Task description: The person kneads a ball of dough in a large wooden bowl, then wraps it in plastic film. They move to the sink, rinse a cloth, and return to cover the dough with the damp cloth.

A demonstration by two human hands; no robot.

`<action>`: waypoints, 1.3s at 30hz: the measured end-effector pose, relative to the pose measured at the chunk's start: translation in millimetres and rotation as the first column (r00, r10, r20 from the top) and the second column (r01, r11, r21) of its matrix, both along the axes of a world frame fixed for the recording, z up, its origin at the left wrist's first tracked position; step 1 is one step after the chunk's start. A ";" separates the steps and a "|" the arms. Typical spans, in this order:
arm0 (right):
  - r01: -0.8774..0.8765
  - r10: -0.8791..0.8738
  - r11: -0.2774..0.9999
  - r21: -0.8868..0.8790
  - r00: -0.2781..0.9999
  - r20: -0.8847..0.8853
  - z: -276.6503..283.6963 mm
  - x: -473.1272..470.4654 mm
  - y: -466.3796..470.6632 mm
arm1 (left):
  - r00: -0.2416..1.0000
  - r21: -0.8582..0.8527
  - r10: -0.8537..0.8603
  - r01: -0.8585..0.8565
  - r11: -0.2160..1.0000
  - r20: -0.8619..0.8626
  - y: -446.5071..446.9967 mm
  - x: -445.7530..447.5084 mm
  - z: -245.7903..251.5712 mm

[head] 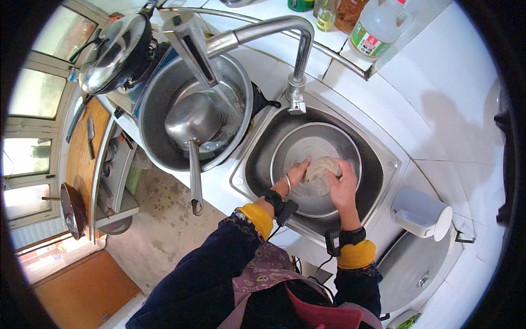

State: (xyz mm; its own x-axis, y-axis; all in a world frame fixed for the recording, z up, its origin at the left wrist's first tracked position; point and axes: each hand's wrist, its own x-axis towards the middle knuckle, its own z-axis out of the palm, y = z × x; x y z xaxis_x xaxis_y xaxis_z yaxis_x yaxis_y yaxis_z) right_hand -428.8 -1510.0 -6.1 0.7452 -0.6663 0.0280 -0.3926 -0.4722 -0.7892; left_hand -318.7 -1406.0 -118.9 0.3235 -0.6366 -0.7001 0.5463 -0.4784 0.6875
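Observation:
A wet, pale cloth [320,169] is bunched between my two hands above a round metal basin [304,207], which stands in the stainless-steel sink [254,164]. My left hand [296,174] touches the cloth's left side, thumb up; its fingers are mostly hidden, so its grip is unclear. From the right, my right hand [343,181] grips the cloth with curled fingers. The basin seems to hold shallow water. Above the sink's back edge stands the curved metal faucet [302,61].
Left of the sink, a large metal pot [148,135] holds a long-handled ladle [195,119]. A lidded wok [115,53] is farther back. At right stand a white plastic container [421,214] and a large metal lid [415,267]. A plastic jug [376,28] sits on the ledge.

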 end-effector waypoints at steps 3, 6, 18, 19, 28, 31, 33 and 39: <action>0.183 -0.168 0.977 -0.111 0.977 0.131 -7.7 -3.1 15.1 | 0.806 -0.323 0.250 -0.470 0.821 -0.537 -7.5 -23.9 17.7; 0.007 -0.003 0.994 -0.108 0.999 0.038 -28.2 -20.5 48.0 | 0.761 -0.268 0.275 -0.504 0.821 -0.588 -4.3 -30.3 30.1; 0.096 -0.523 0.383 0.919 0.842 0.130 -59.0 -12.8 35.6 | 0.721 -0.280 0.243 -0.523 0.805 -0.649 4.7 -55.9 78.1; 0.128 -0.449 0.513 0.849 0.883 0.138 -56.1 -10.9 32.1 | 0.757 -0.308 0.198 -0.470 0.827 -0.623 5.9 -55.1 83.3; -0.186 -0.105 0.399 0.898 0.963 0.247 -7.7 -3.7 -1.5 | 0.806 -0.458 -0.157 -0.154 0.875 -0.571 6.8 -35.2 91.8; -0.123 -0.047 0.546 0.828 0.983 0.177 -5.6 0.7 -4.4 | 0.835 -0.443 -0.173 -0.093 0.892 -0.523 3.2 -32.4 88.1; -0.065 -0.043 0.685 0.726 0.991 0.130 -13.3 3.0 -4.5 | 0.867 -0.436 -0.190 -0.034 0.899 -0.461 2.0 -31.5 86.3; 0.051 -0.003 0.896 0.442 0.994 -0.108 -41.5 0.5 -2.7 | 0.982 -0.108 -0.187 0.190 0.976 0.040 -2.2 -40.3 85.7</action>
